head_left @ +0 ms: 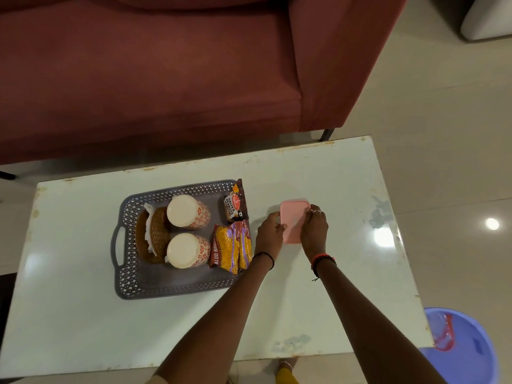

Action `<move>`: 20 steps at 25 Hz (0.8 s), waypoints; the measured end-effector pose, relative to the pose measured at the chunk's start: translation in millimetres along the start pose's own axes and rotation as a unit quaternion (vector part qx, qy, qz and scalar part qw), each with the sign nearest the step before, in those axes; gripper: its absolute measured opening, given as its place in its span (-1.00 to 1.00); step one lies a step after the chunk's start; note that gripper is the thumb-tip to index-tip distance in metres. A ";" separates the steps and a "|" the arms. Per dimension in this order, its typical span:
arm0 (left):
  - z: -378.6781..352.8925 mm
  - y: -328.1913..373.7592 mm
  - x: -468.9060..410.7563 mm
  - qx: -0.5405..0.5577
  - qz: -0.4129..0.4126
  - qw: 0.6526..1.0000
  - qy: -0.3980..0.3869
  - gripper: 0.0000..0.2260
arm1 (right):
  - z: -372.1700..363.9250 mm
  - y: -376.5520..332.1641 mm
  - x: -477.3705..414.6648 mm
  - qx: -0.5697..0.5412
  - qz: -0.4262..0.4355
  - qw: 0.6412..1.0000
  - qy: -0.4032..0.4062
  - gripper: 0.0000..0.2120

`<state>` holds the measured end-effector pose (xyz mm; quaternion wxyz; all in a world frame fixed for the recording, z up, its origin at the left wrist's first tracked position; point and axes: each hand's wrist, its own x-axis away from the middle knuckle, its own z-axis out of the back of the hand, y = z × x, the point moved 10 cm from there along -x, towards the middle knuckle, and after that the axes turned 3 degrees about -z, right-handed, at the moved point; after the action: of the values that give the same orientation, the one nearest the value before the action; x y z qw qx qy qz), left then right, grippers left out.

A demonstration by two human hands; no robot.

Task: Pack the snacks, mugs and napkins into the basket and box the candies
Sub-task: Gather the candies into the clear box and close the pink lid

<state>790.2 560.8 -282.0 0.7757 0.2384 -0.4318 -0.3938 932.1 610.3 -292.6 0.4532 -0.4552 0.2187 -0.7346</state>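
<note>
A grey perforated basket (130,284) sits on the white table (83,328). Inside it stand two upside-down patterned mugs (188,211) (187,250), brown and white napkins (155,234) at the left, a salted peanuts packet (235,203) and an aloo bhujia packet (231,246) at the right. Right of the basket lies a small pink box (293,221) with its lid on. My left hand (270,231) grips its left edge and my right hand (314,228) presses on its right side. No candies are visible.
A dark red sofa (166,79) stands behind the table. A blue plastic tub (465,347) with something red in it sits on the tiled floor at the lower right. A white object (487,18) is at the upper right corner.
</note>
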 end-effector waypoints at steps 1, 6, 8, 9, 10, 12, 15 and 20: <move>1.4 1.9 0.2 -0.010 -0.005 1.000 -0.001 -0.66 | 1.1 -1.9 -1.6 0.013 0.011 1.000 0.000 -0.68; -1.7 14.0 7.5 -0.124 -0.079 0.989 -0.011 -0.50 | 13.3 -8.9 -10.6 0.073 0.047 0.996 -0.005 -0.71; -1.3 17.2 6.8 -0.175 -0.099 0.980 0.000 -0.50 | 15.7 -9.0 -16.8 0.090 0.049 0.995 -0.014 -0.73; -0.4 20.8 6.6 -0.199 -0.109 0.974 0.009 -0.50 | 16.0 -9.5 -20.3 0.096 0.050 0.994 -0.022 -0.74; 0.3 26.9 7.3 -0.229 -0.129 0.965 0.020 -0.49 | 15.7 -11.0 -22.7 0.098 0.050 0.993 -0.031 -0.75; -3.6 38.4 9.6 -0.276 -0.182 0.943 0.033 -0.48 | 13.8 -12.8 -26.4 0.095 0.043 0.993 -0.049 -0.77; -14.8 38.7 9.6 -0.296 -0.185 0.937 -0.003 -0.45 | 12.4 -18.0 -33.1 0.109 0.037 0.991 -0.064 -0.80; -22.9 38.9 4.3 -0.307 -0.143 0.941 -0.028 -0.42 | 10.2 -29.2 -44.2 0.103 0.029 0.988 -0.115 -0.81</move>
<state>827.0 580.4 -264.0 0.7342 0.0371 -0.2730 -0.6206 935.0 663.8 -287.0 0.5411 -0.4809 0.1010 -0.6824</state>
